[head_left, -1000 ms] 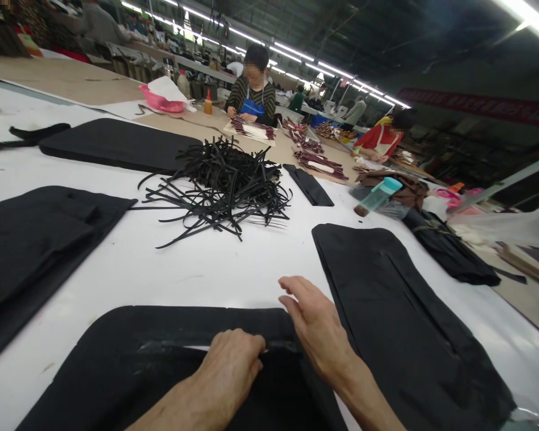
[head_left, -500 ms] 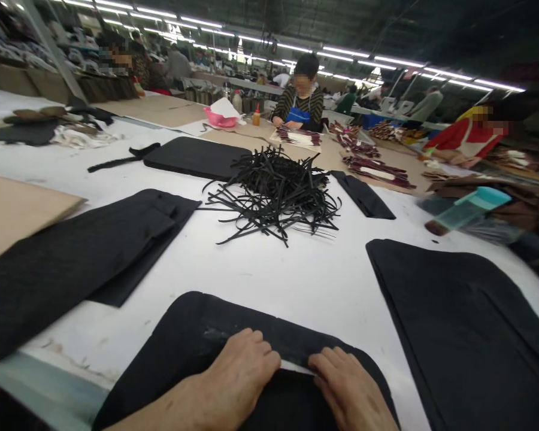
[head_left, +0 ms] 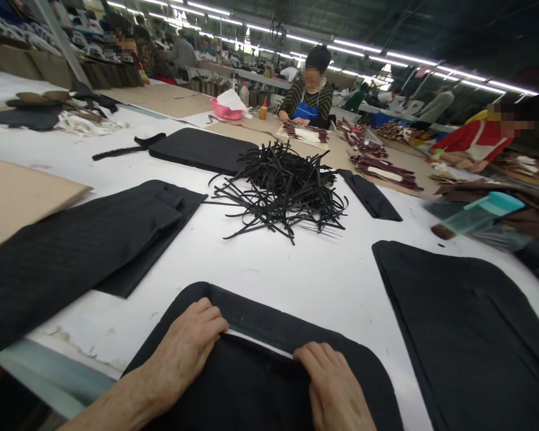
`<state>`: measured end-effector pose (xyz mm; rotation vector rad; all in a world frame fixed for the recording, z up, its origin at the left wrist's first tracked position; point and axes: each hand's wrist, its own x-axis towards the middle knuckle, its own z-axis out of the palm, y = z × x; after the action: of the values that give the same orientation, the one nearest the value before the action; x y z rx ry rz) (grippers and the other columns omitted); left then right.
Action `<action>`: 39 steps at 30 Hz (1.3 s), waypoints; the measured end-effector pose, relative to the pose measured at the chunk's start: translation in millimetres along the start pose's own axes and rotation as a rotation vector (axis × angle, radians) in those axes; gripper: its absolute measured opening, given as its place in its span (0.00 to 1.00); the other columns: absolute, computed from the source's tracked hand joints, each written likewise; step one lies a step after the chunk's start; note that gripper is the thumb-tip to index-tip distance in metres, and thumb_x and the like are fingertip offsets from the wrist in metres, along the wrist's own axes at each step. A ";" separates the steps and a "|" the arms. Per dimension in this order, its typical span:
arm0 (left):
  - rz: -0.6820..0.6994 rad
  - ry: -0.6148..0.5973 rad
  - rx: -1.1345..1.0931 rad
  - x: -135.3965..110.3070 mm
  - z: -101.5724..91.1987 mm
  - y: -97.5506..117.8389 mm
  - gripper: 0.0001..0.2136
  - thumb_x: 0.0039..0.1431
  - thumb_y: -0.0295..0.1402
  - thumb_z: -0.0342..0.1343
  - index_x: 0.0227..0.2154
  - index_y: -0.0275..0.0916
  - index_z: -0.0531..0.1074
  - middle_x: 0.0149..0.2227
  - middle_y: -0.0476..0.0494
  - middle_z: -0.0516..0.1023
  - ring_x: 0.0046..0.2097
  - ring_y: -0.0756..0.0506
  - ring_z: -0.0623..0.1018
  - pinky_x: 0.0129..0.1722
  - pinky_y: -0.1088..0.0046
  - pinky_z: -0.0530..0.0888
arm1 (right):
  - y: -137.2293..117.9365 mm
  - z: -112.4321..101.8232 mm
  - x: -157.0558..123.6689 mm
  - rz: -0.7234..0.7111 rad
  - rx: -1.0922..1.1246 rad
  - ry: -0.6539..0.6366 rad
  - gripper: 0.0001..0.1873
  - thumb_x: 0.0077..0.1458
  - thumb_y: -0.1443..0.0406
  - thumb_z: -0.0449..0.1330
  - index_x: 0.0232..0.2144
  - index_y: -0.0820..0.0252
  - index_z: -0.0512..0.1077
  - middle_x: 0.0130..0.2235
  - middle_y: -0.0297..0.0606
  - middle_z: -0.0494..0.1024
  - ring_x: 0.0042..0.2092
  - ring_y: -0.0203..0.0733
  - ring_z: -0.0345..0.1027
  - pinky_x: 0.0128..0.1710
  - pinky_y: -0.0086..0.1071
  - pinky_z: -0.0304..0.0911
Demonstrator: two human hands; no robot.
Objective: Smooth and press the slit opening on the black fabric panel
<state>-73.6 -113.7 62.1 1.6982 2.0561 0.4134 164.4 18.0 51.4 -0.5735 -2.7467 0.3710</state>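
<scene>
A black panel with rounded corners (head_left: pixel 260 305) lies in front of me at the near table edge. Across it runs the edge of a second black layer (head_left: pixel 260 389), with a thin white strip (head_left: pixel 258 342) showing along that edge. My left hand (head_left: pixel 191 335) is closed on the left part of this edge, fingers bent over it. At the right end of the strip, my right hand (head_left: pixel 330 380) grips the same edge with curled fingers. Both thumbs are mostly hidden.
Beyond the panel lies a heap of black strips (head_left: pixel 287 185). Black panel stacks lie left (head_left: pixel 117 227), right (head_left: pixel 458 323) and behind (head_left: pixel 197 148). A bottle with a turquoise lid (head_left: pixel 480 215) lies at the right. Co-workers sit across the table, one in a blue apron (head_left: pixel 305 112).
My left hand has slid left and away from me along the edge, widening the gap between my hands. More of the white strip shows. The view has shifted slightly.
</scene>
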 end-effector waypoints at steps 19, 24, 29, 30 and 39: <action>0.283 0.212 0.023 0.4 22.5 -21.9 0.10 0.61 0.21 0.43 0.32 0.38 0.69 0.33 0.47 0.68 0.36 0.45 0.64 0.36 0.69 0.64 | -42.1 52.0 38.8 -0.076 0.051 0.071 0.18 0.65 0.68 0.40 0.33 0.60 0.69 0.30 0.38 0.66 0.31 0.43 0.56 0.30 0.35 0.52; 0.385 0.142 0.105 -2.8 19.4 -24.7 0.10 0.60 0.21 0.44 0.37 0.37 0.68 0.36 0.44 0.69 0.38 0.44 0.66 0.40 0.65 0.67 | -41.0 47.2 41.2 -0.206 -0.008 0.102 0.20 0.65 0.69 0.38 0.36 0.65 0.70 0.28 0.39 0.67 0.30 0.42 0.56 0.28 0.35 0.53; 0.462 0.117 0.273 -5.9 12.7 -21.8 0.12 0.59 0.20 0.43 0.40 0.35 0.69 0.36 0.42 0.71 0.39 0.44 0.68 0.42 0.66 0.69 | -42.2 43.8 39.8 -0.237 -0.046 0.080 0.20 0.64 0.71 0.38 0.40 0.67 0.70 0.30 0.41 0.68 0.30 0.42 0.58 0.28 0.35 0.55; 0.471 0.129 0.305 -6.7 12.6 -22.0 0.13 0.59 0.20 0.43 0.42 0.36 0.69 0.37 0.42 0.72 0.40 0.44 0.69 0.43 0.66 0.69 | -42.2 44.4 39.3 -0.245 -0.060 0.082 0.19 0.64 0.72 0.39 0.40 0.67 0.70 0.30 0.41 0.68 0.30 0.42 0.58 0.27 0.35 0.55; 0.504 0.107 0.398 -11.4 12.8 -28.0 0.14 0.59 0.20 0.44 0.44 0.35 0.69 0.41 0.40 0.74 0.45 0.44 0.71 0.48 0.65 0.69 | -43.4 52.8 38.8 -0.233 -0.181 -0.005 0.15 0.55 0.76 0.49 0.43 0.63 0.68 0.31 0.38 0.68 0.30 0.43 0.58 0.27 0.37 0.54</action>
<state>-89.0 -131.1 39.0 2.4968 1.8484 0.2582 97.2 -13.9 25.9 -0.2887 -2.8294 0.0699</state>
